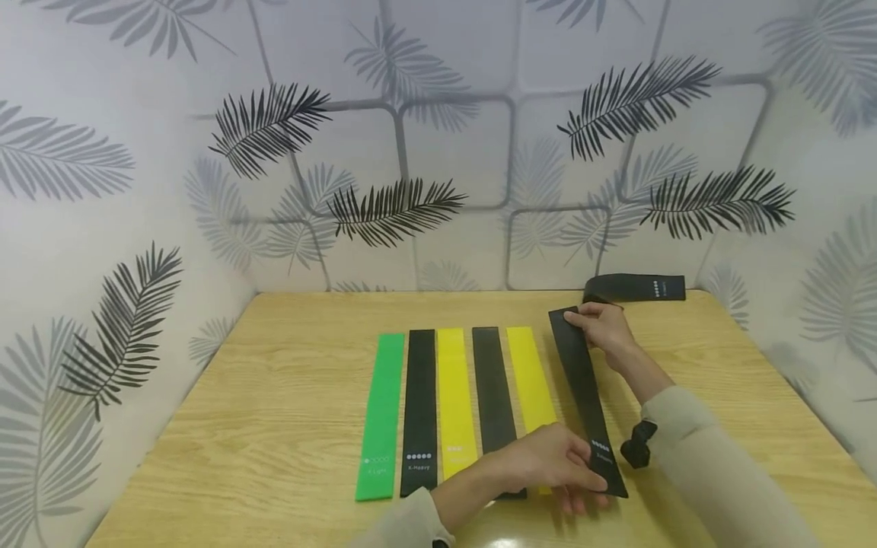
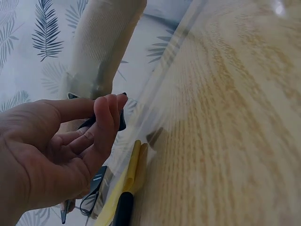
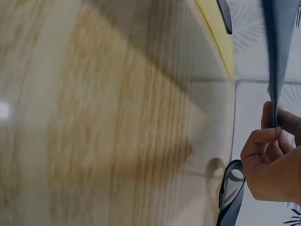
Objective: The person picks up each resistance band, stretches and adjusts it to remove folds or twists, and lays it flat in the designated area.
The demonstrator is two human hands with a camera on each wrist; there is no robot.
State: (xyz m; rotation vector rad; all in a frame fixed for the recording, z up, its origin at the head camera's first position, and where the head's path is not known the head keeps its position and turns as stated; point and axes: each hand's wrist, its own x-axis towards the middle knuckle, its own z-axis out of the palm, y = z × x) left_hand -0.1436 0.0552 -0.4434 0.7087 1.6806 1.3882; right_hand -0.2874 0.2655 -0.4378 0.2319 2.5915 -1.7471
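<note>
A black resistance band [image 1: 581, 373] marked X-Heavy stretches lengthwise between both hands, above the wooden table's right part. My right hand [image 1: 606, 329] pinches its far end between thumb and fingers; in the right wrist view the band hangs edge-on from that hand [image 3: 273, 160]. At the near end, beside the white print, my left hand [image 1: 551, 457] holds the band with thumb and curled fingers. The left forearm and hand partly cover a yellow band [image 1: 530, 373] and a black band [image 1: 493, 388] lying just left of the held one.
Further left in the row lie a yellow band [image 1: 455, 396], a black band [image 1: 419, 411] and a green band [image 1: 381, 415], all flat and lengthwise. Another black band [image 1: 633, 288], looped at one end, stands at the table's back right edge against the leaf-patterned wall [image 1: 466, 251].
</note>
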